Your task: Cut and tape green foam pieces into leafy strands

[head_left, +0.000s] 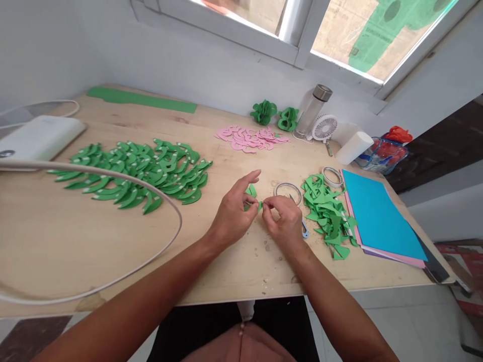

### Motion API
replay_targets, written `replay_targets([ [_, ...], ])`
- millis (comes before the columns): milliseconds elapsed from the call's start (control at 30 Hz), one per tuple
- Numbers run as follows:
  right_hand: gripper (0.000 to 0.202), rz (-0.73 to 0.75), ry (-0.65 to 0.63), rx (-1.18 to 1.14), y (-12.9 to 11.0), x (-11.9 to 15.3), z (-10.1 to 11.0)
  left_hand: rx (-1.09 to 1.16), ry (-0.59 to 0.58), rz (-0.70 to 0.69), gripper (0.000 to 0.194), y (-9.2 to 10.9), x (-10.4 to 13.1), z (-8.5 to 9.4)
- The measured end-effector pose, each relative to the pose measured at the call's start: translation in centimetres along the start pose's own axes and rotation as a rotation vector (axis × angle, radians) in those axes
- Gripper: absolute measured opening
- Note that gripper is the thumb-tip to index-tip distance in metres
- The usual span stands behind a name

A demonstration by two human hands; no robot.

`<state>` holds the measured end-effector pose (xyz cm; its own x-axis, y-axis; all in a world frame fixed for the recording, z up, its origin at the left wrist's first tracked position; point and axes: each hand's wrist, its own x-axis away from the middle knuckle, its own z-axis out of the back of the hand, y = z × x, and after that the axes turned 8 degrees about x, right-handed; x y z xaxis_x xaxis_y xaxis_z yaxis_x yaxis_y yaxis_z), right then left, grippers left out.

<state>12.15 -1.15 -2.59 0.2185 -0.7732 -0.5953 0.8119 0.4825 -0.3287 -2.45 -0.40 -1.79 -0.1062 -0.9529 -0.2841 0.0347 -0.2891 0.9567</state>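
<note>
My left hand [233, 210] and my right hand [284, 221] meet over the middle of the wooden table [56, 236]. Both pinch a small green paper piece [252, 193] between their fingertips. The left index finger sticks out above it. A roll of clear tape [288, 190] lies just behind my right hand. Blue-handled scissors [304, 231] peek out under the right hand. To the right sits a heap of green paper scraps [327, 210]. A spread of curved green paper leaves [139, 171] covers the table on the left.
Pink paper cut-outs [251, 138] and two green paper flowers [274, 115] lie at the back, next to a bottle [313, 111], a small fan [324, 128] and a white roll [353, 147]. Stacked coloured sheets [377, 216] lie right. A white cable [166, 201] loops left, beside a white device [39, 136].
</note>
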Motion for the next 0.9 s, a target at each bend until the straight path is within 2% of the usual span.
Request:
replay_targets([
  [333,0.016,0.087,-0.006,0.216,-0.2,0.02,0.08,-0.068,0.003,-0.106,0.063,0.01,0.13,-0.19],
  [900,0.019,0.099,-0.015,0.269,-0.2,0.16,0.11,-0.142,-0.02,-0.173,0.062,0.03,0.3,-0.27],
])
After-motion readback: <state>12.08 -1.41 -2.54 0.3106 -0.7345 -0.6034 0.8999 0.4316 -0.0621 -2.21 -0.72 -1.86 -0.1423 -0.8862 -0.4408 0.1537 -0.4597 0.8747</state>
